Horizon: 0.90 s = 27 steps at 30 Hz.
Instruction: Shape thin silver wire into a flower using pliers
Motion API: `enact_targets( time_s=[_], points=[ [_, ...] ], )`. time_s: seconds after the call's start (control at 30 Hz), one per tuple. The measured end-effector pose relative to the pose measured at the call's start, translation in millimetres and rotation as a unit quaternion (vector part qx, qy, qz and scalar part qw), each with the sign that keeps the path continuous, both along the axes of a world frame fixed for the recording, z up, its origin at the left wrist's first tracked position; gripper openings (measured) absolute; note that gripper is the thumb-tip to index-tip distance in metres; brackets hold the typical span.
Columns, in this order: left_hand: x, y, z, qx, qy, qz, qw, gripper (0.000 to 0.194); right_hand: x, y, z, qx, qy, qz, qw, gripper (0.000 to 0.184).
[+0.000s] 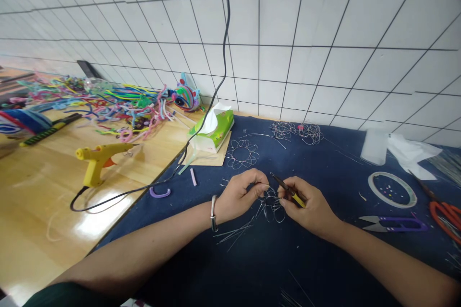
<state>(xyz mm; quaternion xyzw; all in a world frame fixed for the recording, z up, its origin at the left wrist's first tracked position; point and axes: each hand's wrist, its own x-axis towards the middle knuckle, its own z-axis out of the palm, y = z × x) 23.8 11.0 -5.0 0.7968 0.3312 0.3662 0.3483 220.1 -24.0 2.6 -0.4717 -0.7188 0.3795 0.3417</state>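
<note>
Between my hands, over the dark blue cloth, is a looped wire piece (275,213) with thin petal-like loops. My left hand (242,193) pinches its upper left part between thumb and fingers. My right hand (306,206) is closed around pliers (297,199) with yellow-and-black handles, their dark jaws pointing up and left. The right thumb and fingertip also sit at the wire piece's right edge. Several loose straight wires (236,235) lie below my left hand. A finished-looking wire flower ring (242,154) rests flat just beyond it.
A green tissue pack (212,129) stands behind my left hand. More looped wire pieces (311,133) lie near the wall. To the right are purple snips (394,223), a round dish (392,189) and red-handled scissors (444,218). A yellow glue gun (97,158) and its cord lie left.
</note>
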Motion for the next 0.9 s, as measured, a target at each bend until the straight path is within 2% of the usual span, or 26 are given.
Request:
enact_targets(
  time_s=[0.3, 0.57, 0.7, 0.9],
  points=[
    [0.7, -2.2, 2.7, 0.001, -0.009, -0.011, 1.0, 0.014, -0.7, 0.5, -4.5, -0.029, 0.01, 0.021, 0.999, 0.019],
    [2.1, -3.4, 0.3, -0.04, -0.028, -0.022, 0.999, 0.011, -6.2, 0.7, 3.3, -0.093, 0.053, 0.028, 0.994, 0.017],
    [2.3, -3.8, -0.2, -0.046, -0.024, -0.023, 0.998, 0.01, -4.5, -0.4, 5.5, -0.101, 0.062, 0.042, 0.992, 0.017],
    [2.6, -3.0, 1.3, -0.04, -0.019, -0.021, 0.999, 0.01, -6.6, 0.4, 4.7, -0.104, 0.058, 0.024, 0.993, 0.015]
  ],
)
